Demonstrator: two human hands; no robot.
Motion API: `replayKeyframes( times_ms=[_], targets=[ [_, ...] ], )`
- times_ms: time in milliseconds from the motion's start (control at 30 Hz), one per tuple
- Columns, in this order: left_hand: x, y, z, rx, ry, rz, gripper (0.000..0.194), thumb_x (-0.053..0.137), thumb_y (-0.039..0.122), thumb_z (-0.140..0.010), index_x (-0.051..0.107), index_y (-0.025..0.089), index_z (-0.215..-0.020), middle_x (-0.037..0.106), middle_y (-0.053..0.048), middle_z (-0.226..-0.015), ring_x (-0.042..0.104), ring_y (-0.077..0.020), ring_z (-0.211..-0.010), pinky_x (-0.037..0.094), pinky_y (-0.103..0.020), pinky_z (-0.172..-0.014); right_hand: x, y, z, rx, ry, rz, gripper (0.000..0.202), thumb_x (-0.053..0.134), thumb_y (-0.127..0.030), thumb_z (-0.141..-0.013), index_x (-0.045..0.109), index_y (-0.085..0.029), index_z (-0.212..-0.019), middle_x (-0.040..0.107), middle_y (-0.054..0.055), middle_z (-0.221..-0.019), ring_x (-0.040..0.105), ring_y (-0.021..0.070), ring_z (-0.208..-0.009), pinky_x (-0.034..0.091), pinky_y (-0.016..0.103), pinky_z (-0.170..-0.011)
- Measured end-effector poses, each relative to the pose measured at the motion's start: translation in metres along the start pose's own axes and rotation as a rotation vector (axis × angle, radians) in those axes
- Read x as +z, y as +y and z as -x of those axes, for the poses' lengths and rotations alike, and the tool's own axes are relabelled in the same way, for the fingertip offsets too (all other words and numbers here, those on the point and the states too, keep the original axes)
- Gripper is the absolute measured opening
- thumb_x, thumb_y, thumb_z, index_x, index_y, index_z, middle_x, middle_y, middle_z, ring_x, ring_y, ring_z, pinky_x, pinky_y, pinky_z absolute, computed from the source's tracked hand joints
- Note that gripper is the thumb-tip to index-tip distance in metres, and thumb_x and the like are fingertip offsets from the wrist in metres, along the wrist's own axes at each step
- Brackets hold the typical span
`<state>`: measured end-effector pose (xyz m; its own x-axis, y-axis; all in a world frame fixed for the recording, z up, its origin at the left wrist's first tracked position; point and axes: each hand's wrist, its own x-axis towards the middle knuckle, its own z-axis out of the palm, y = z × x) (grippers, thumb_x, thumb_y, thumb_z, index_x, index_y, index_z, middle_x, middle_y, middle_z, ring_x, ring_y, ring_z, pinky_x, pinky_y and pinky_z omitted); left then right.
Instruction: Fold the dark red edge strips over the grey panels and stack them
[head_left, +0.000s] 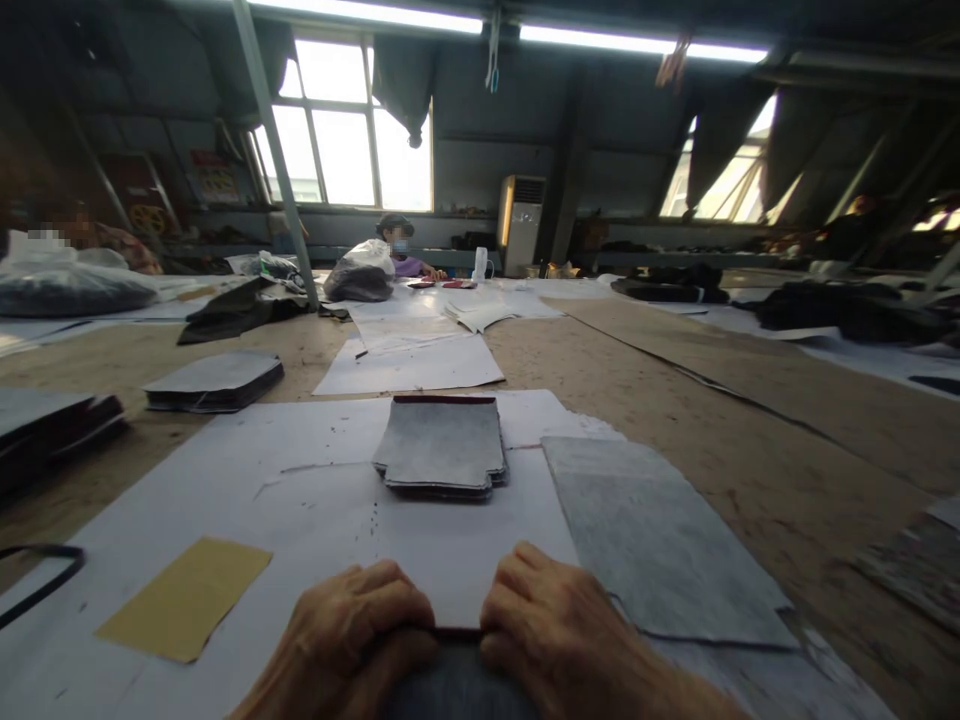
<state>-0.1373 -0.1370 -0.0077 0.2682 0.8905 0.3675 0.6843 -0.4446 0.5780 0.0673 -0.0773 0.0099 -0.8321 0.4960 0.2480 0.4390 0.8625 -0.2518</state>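
At the bottom centre, my left hand [364, 615] and my right hand [544, 615] are both closed on the far edge of a grey fabric piece [457, 685]. Its edge shows as a thin dark red strip between my fingers, and the near part runs out of view. Just beyond lies a stack of notched grey pieces [442, 445], its back edge dark red. Right of my right hand is a larger flat grey sheet [660, 540]. A tan paper rectangle [187, 598] lies to the left of my left hand. White paper [300, 520] spreads under these things.
More stacked pieces [214, 380] and a dark stack [52, 430] sit at the left. A black strap loop [52, 555] enters from the left edge. Across the long table [637, 385] are plastic bags [364, 270], dark cloth [847, 310] and a masked person [409, 255].
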Motion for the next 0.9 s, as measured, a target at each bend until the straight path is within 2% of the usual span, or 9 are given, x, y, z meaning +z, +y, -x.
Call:
replayKeyframes(
  times_ms=[67,233,367,433,567,633,733,800,900],
  targets=[
    [-0.006,0.002,0.003,-0.064,0.001,0.017,0.011,0.052,0.023,-0.081,0.062,0.022,-0.076,0.06,0.004,-0.065,0.056,-0.0097,-0.06,0.041,-0.017,-0.055,-0.007,0.004,0.01,0.041,-0.016,-0.04,0.016,0.048,-0.014,-0.083,0.054,-0.016,-0.069,0.057,0.003,-0.074,0.05,0.0137,-0.07,0.038,0.024,-0.061],
    [-0.021,0.005,0.008,-0.398,-0.114,0.09,0.02,0.051,0.035,-0.082,0.066,0.025,-0.075,0.063,0.005,-0.065,0.058,-0.01,-0.061,0.043,-0.016,-0.057,-0.017,0.009,0.036,0.195,0.02,-0.136,0.021,0.043,-0.019,-0.087,0.056,-0.018,-0.07,0.057,0.001,-0.07,0.052,0.0116,-0.063,0.038,0.023,-0.059],
    [-0.026,0.006,0.01,-0.512,-0.099,0.083,0.024,0.052,0.039,-0.078,0.067,0.022,-0.07,0.059,0.003,-0.057,0.054,-0.0106,-0.054,0.04,-0.018,-0.052,-0.022,0.008,0.043,0.288,0.037,-0.201,0.024,0.044,-0.026,-0.087,0.056,-0.019,-0.066,0.055,-0.001,-0.06,0.052,0.01,-0.056,0.036,0.022,-0.053],
    [-0.032,0.008,0.007,-0.564,-0.106,0.164,0.024,0.054,0.038,-0.076,0.067,0.02,-0.066,0.056,0.003,-0.053,0.051,-0.0101,-0.052,0.039,-0.019,-0.051,-0.029,0.009,0.038,0.352,0.031,-0.277,0.025,0.045,-0.028,-0.086,0.056,-0.019,-0.065,0.054,-0.003,-0.057,0.051,0.0092,-0.053,0.035,0.021,-0.051],
    [-0.061,0.009,-0.019,-0.552,-0.033,0.342,0.023,0.059,0.038,-0.071,0.067,0.017,-0.066,0.057,0.001,-0.054,0.051,-0.0108,-0.052,0.041,-0.02,-0.051,-0.06,0.018,0.011,0.475,0.017,-0.435,0.025,0.048,-0.036,-0.081,0.06,-0.02,-0.068,0.049,-0.003,-0.053,0.045,0.0091,-0.049,0.033,0.021,-0.046],
    [-0.083,0.005,-0.044,-0.51,0.009,0.338,0.022,0.062,0.038,-0.067,0.067,0.017,-0.067,0.058,0.0,-0.055,0.051,-0.0112,-0.052,0.041,-0.021,-0.051,-0.081,0.03,-0.013,0.501,0.011,-0.53,0.025,0.052,-0.039,-0.077,0.06,-0.018,-0.067,0.047,-0.003,-0.052,0.041,0.0086,-0.047,0.032,0.021,-0.043],
    [-0.108,-0.014,-0.09,-0.47,-0.018,0.267,0.025,0.063,0.04,-0.063,0.065,0.015,-0.062,0.058,-0.001,-0.055,0.051,-0.0118,-0.052,0.041,-0.022,-0.05,-0.099,0.056,-0.056,0.453,0.071,-0.571,0.026,0.053,-0.041,-0.075,0.06,-0.016,-0.07,0.049,-0.002,-0.057,0.04,0.0071,-0.046,0.032,0.02,-0.042],
    [-0.112,-0.033,-0.118,-0.467,-0.002,0.161,0.024,0.063,0.038,-0.064,0.065,0.014,-0.065,0.057,-0.001,-0.055,0.05,-0.0112,-0.05,0.039,-0.022,-0.048,-0.096,0.075,-0.085,0.461,0.114,-0.437,0.024,0.052,-0.035,-0.078,0.06,-0.014,-0.071,0.05,-0.001,-0.059,0.042,0.0072,-0.047,0.034,0.021,-0.044],
    [-0.098,-0.066,-0.148,-0.475,0.081,0.019,0.017,0.062,0.029,-0.069,0.066,0.013,-0.072,0.055,0.0,-0.053,0.052,-0.0117,-0.053,0.041,-0.023,-0.052,-0.074,0.099,-0.118,0.51,0.179,-0.244,0.019,0.055,-0.03,-0.08,0.061,-0.013,-0.071,0.053,-0.001,-0.059,0.047,0.0092,-0.053,0.04,0.022,-0.052]
  ],
)
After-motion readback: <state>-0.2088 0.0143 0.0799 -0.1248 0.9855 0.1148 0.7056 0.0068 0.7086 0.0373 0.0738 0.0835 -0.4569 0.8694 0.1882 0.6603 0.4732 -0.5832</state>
